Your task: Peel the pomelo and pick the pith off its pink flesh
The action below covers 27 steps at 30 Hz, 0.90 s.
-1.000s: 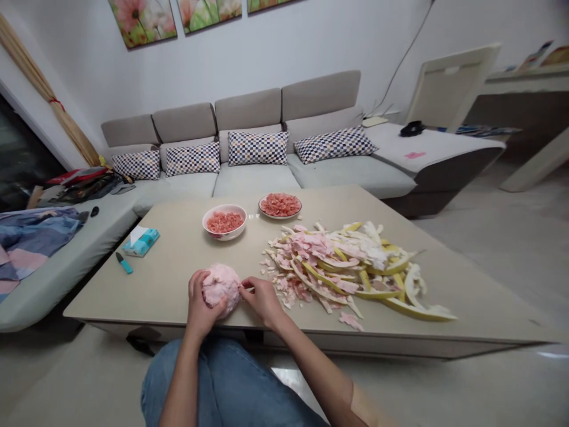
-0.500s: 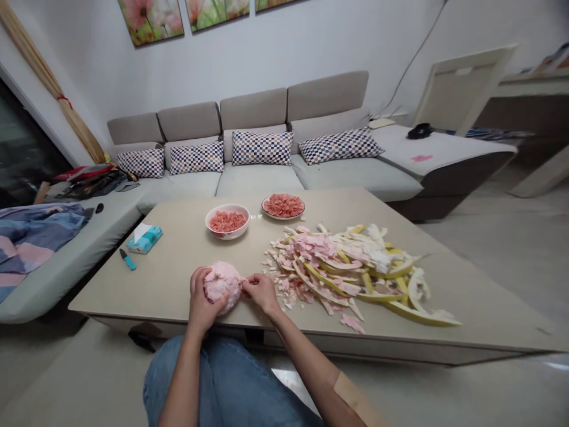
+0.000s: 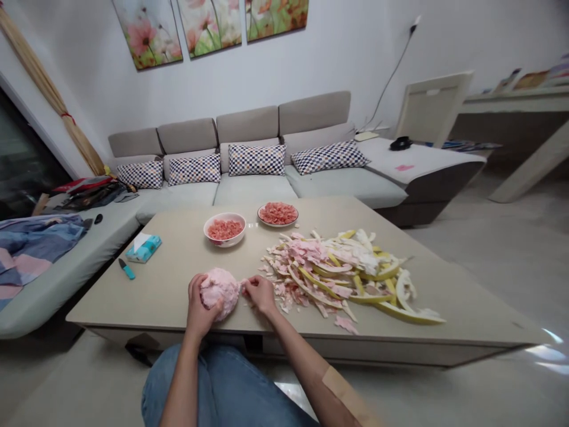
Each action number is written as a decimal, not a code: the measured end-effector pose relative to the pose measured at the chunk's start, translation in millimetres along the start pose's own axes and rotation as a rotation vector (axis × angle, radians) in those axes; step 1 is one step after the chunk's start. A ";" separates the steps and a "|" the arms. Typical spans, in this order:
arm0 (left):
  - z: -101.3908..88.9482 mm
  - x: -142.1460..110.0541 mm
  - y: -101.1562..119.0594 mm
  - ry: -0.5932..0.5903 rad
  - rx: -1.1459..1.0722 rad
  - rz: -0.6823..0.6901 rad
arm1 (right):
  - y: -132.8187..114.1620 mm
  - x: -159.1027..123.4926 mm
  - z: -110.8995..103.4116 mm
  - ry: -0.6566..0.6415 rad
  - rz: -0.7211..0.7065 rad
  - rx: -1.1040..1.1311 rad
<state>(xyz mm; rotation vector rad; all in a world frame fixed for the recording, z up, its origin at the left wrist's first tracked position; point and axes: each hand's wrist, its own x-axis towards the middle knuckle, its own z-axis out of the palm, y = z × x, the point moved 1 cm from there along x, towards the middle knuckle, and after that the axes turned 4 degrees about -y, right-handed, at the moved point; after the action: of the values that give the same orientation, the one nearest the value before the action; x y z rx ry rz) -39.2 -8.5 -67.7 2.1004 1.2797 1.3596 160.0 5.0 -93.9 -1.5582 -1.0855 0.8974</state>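
A peeled pink pomelo (image 3: 221, 289) rests on the beige coffee table (image 3: 178, 279) near its front edge. My left hand (image 3: 198, 307) is wrapped round the fruit's left side and holds it. My right hand (image 3: 260, 293) is closed in a pinch at the fruit's right side, gripping a bit of its pink pith. A large pile of yellow rind and pink pith scraps (image 3: 347, 273) lies just right of my right hand.
A white bowl (image 3: 224, 229) and a plate (image 3: 278, 214) of pink pomelo flesh stand farther back. A tissue pack (image 3: 143, 247) and a small teal-handled knife (image 3: 126, 268) lie at the table's left. A grey sofa (image 3: 249, 178) wraps round behind.
My right hand has drawn in closer to the fruit's right side and pinches there. The camera has tilted up slightly; the left hand keeps its hold.
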 end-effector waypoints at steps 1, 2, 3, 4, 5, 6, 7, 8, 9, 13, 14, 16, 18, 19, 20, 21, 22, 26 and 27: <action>-0.4 -0.4 -0.2 -0.004 -0.015 -0.002 | -0.3 0.8 -2.3 0.003 -0.026 -0.027; -0.8 -0.9 -0.4 -0.009 -0.029 -0.004 | -0.6 1.4 -5.4 0.007 -0.051 -0.055; -1.1 -1.3 -0.6 -0.017 -0.042 -0.003 | -1.0 1.8 -9.5 0.018 -0.075 -0.085; -1.5 -1.7 -1.0 -0.022 -0.054 -0.001 | -1.7 1.7 -14.9 0.036 -0.099 -0.116; -1.8 -2.0 -1.5 -0.029 -0.064 0.000 | -2.9 1.2 -21.7 0.057 -0.121 -0.146; -2.1 -2.3 -2.2 -0.034 -0.074 -0.002 | -4.8 0.1 -30.0 0.075 -0.139 -0.171; -2.5 -2.5 -3.1 -0.039 -0.084 -0.008 | -7.9 -1.4 -39.7 0.086 -0.163 -0.194; -2.9 -2.5 -3.9 -0.044 -0.095 -0.016 | -12.2 -3.1 -50.8 0.091 -0.201 -0.219; -3.2 -2.5 -4.4 -0.050 -0.103 -0.025 | -17.8 -4.6 -63.0 0.097 -0.254 -0.246; -3.8 -1.3 -2.9 -0.084 -0.114 -0.040 | -47.7 -2.2 -119.7 0.280 -0.585 -0.397; -3.8 -1.1 -1.8 -0.091 -0.112 -0.039 | -54.2 1.7 -134.0 0.349 -0.642 -0.447; -3.6 -1.0 0.1 -0.093 -0.106 -0.038 | -62.2 12.2 -159.9 0.479 -0.681 -0.537; -3.3 -1.5 0.9 -0.087 -0.104 -0.040 | -63.3 21.6 -178.6 0.534 -0.669 -0.623; -3.1 -1.9 0.9 -0.085 -0.104 -0.041 | -61.7 24.0 -184.2 0.534 -0.660 -0.664; -2.8 -2.2 0.5 -0.085 -0.103 -0.040 | -59.1 24.2 -186.8 0.525 -0.654 -0.702; -2.6 -2.5 -0.1 -0.086 -0.101 -0.038 | -55.8 22.0 -186.2 0.510 -0.653 -0.733; -2.3 -2.8 -0.8 -0.085 -0.098 -0.034 | -52.3 17.4 -182.4 0.497 -0.659 -0.746; -1.5 -3.4 -4.8 -0.069 -0.099 -0.046 | -39.9 -14.0 -137.3 0.273 -0.732 -0.601; -1.4 -3.5 -5.7 -0.072 -0.099 -0.055 | -38.4 -21.7 -120.7 0.158 -0.741 -0.541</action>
<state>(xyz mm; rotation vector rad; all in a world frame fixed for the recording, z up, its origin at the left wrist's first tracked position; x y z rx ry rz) -43.7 -8.5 -72.8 2.0137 1.2070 1.2856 256.4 -48.7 -28.1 -1.4205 -1.7103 -0.0309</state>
